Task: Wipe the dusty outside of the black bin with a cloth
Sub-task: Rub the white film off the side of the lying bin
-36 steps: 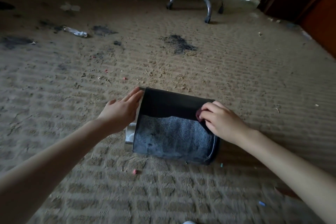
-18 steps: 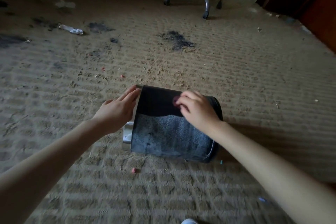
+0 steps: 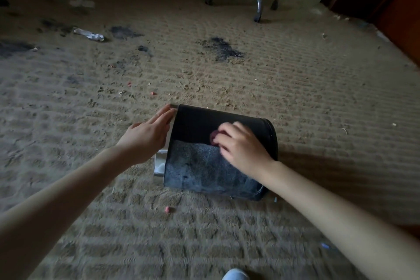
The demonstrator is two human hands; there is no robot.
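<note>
Black bin [image 3: 200, 166], cylinder half grey with dust, on ribbed carpet [image 3: 272, 88]; my right hand [image 3: 241, 148] pinches a pink cloth [image 3: 213, 137] against it, left hand [image 3: 145, 136] flat on its rim

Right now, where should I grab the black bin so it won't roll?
Probably its open rim, coming from the left, where the left hand rests. The black bin lies on its side, and its round wall offers no edge; the rim does.
</note>
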